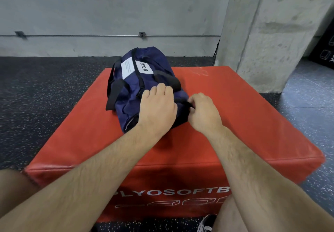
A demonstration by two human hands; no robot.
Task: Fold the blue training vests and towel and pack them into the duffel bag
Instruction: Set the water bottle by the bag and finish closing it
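A navy duffel bag (pixel 159 65) of soft woven fabric lies lengthwise in the middle of a red padded plyo box (pixel 244 114), one rounded end pointing at the viewer. A black zip (pixel 140 81) runs along its top, black webbing handles (pixel 115 90) droop over its sides, and two white rectangular patches (pixel 134 68) sit on the far half.

The left hand (pixel 157 108) rests on top of the near end, right beside the zip. Its fingers (pixel 160 89) bend down over the cloth, and whether they grip anything cannot be told. The right hand (pixel 204 112) is at the bag's near right side, its fingers curled tightly round a black webbing tab (pixel 190 104). Both forearms are bare.

The box has a smooth, slightly creased vinyl skin, with white lettering on its near face reading "PLYOSOFTB". It stands on a black rubber floor (pixel 36 87) speckled with pale flecks. Behind is a rough grey concrete wall (pixel 108 14) crossed by a thin metal conduit (pixel 90 35). A thick concrete pillar (pixel 262 32) rises at far right.
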